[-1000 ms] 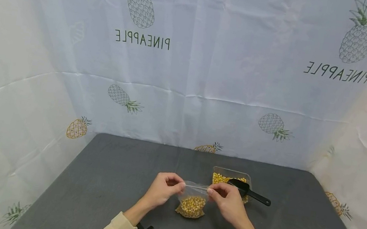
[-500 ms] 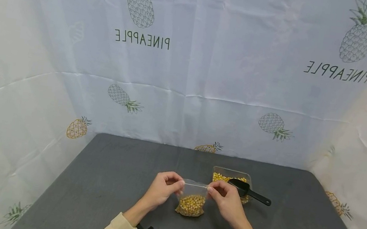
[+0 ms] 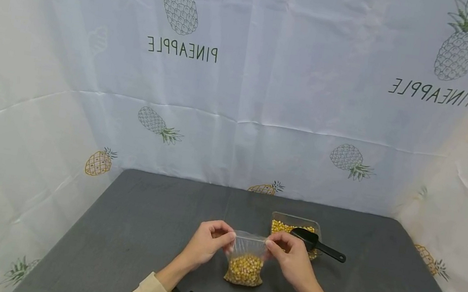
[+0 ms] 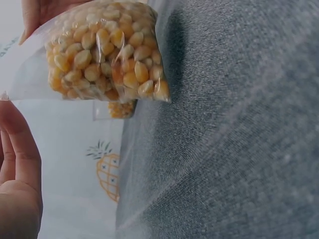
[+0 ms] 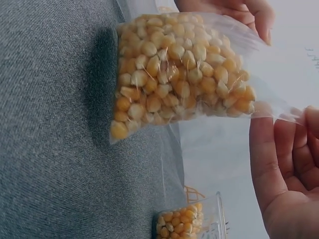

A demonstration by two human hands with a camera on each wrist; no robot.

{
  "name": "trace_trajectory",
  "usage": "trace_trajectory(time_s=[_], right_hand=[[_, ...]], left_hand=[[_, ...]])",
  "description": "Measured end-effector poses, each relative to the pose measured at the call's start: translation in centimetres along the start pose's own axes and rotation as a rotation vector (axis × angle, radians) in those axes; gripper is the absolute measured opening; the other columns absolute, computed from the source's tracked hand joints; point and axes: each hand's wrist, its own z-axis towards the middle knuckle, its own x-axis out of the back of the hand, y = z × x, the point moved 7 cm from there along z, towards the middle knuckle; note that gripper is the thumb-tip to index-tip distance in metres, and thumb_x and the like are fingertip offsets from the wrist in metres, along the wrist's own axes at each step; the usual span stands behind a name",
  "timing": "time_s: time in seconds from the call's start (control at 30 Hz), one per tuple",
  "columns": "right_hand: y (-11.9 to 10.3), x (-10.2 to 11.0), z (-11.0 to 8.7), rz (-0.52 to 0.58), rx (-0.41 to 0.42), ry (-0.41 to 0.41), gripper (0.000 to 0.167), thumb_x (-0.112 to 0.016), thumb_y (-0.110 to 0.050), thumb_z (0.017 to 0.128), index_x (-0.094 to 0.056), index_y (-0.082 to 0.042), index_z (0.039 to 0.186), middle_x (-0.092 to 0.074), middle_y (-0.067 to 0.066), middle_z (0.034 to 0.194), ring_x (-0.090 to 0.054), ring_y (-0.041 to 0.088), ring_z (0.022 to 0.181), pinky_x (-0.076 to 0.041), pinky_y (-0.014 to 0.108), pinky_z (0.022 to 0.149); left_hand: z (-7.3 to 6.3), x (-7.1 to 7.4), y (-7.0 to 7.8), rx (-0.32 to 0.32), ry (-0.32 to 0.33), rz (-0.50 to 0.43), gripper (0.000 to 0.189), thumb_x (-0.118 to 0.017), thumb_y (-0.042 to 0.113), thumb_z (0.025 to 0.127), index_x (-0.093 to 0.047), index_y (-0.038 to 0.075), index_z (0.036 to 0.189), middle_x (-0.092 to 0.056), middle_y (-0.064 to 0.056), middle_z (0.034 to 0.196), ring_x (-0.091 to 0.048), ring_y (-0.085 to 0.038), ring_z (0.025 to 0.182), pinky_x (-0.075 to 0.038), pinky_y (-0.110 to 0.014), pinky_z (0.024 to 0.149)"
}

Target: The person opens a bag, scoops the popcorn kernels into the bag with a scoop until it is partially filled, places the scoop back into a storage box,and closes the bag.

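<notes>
A clear zip bag (image 3: 245, 269), its lower part full of yellow corn kernels (image 4: 109, 55), hangs upright between my two hands above the table. My left hand (image 3: 208, 242) pinches its top left corner between thumb and fingers. At the top right corner, my right hand (image 3: 292, 260) pinches the bag the same way. The zip strip (image 3: 250, 238) is stretched straight between them. In the right wrist view the bag's bottom edge hangs close over the cloth, with a dark shadow beside it.
Behind my right hand stands a clear plastic container (image 3: 295, 219) holding more corn kernels. A black scoop (image 3: 319, 245) lies across it, handle pointing right. Grey cloth covers the table (image 3: 149, 234), and a pineapple-print curtain (image 3: 241, 92) encloses its back and sides.
The bag's filled lower part has swung slightly toward me and looks larger and lower in the head view. Both hands keep their pinch on its top corners, almost unmoved.
</notes>
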Motion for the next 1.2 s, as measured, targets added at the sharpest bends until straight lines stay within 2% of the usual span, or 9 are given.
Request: trace_trajectory(time_s=[0.27,0.47,0.6,0.7,0.83,1.07,1.2], right_hand=[[0.1,-0.3,-0.3,0.078,-0.029,-0.078,0.028,-0.064,-0.011,0.101,-0.06,0.016,0.107,-0.062,0.015,0.083,-0.068,0.02,0.07,-0.059,0.043,0.07],[0.7,-0.5,-0.4,0.137,-0.08,-0.126,0.029,-0.063,-0.01,0.101,-0.058,0.017,0.108,-0.06,0.011,0.084,-0.068,0.016,0.071,-0.06,0.04,0.069],[1.2,-0.5,-0.2,0.139,-0.108,-0.132,0.027,-0.064,-0.01,0.101,-0.059,0.016,0.108,-0.06,0.011,0.083,-0.068,0.017,0.071,-0.06,0.041,0.07],[1.7,-0.4,-0.1,0.133,-0.125,-0.13,0.027,-0.064,-0.01,0.101,-0.06,0.015,0.107,-0.061,0.011,0.082,-0.068,0.017,0.071,-0.06,0.043,0.071],[2.0,-0.2,0.3,0.124,-0.141,-0.113,0.025,-0.064,-0.01,0.1,-0.06,0.014,0.107,-0.061,0.011,0.082,-0.067,0.018,0.071,-0.06,0.041,0.07],[2.0,0.1,0.7,0.067,-0.137,-0.049,0.024,-0.066,-0.011,0.1,-0.063,0.012,0.107,-0.063,0.015,0.082,-0.069,0.024,0.072,-0.06,0.046,0.074],[1.9,0.2,0.8,0.029,-0.13,-0.014,0.024,-0.067,-0.012,0.099,-0.065,0.01,0.108,-0.065,0.017,0.085,-0.069,0.026,0.075,-0.059,0.046,0.076]], left_hand=[[-0.4,0.0,-0.3,0.077,-0.028,-0.027,0.028,-0.063,0.013,0.102,-0.064,-0.015,0.104,-0.065,-0.025,0.085,-0.066,-0.009,0.068,-0.059,-0.032,0.066],[-0.6,-0.1,-0.3,0.091,-0.043,-0.024,0.028,-0.062,0.014,0.103,-0.065,-0.014,0.104,-0.064,-0.027,0.083,-0.065,-0.009,0.065,-0.058,-0.031,0.065],[-0.7,-0.2,-0.7,0.124,-0.034,-0.009,0.025,-0.063,0.013,0.102,-0.066,-0.011,0.104,-0.067,-0.017,0.081,-0.065,-0.009,0.065,-0.058,-0.032,0.065],[-0.7,-0.2,-1.0,0.155,-0.027,0.002,0.024,-0.063,0.013,0.102,-0.066,-0.01,0.105,-0.067,-0.012,0.082,-0.065,-0.01,0.066,-0.059,-0.035,0.066],[-0.4,-0.2,-1.2,0.165,-0.021,0.024,0.024,-0.063,0.013,0.102,-0.066,-0.01,0.107,-0.067,-0.017,0.084,-0.064,-0.01,0.067,-0.059,-0.042,0.069],[0.1,-0.1,-1.1,0.133,-0.002,0.054,0.022,-0.062,0.014,0.103,-0.066,-0.007,0.107,-0.066,-0.018,0.087,-0.065,-0.01,0.071,-0.059,-0.035,0.07],[0.4,0.1,-1.2,0.108,0.014,0.077,0.02,-0.064,0.013,0.102,-0.068,-0.006,0.106,-0.066,-0.021,0.088,-0.065,-0.012,0.071,-0.059,-0.043,0.071]])
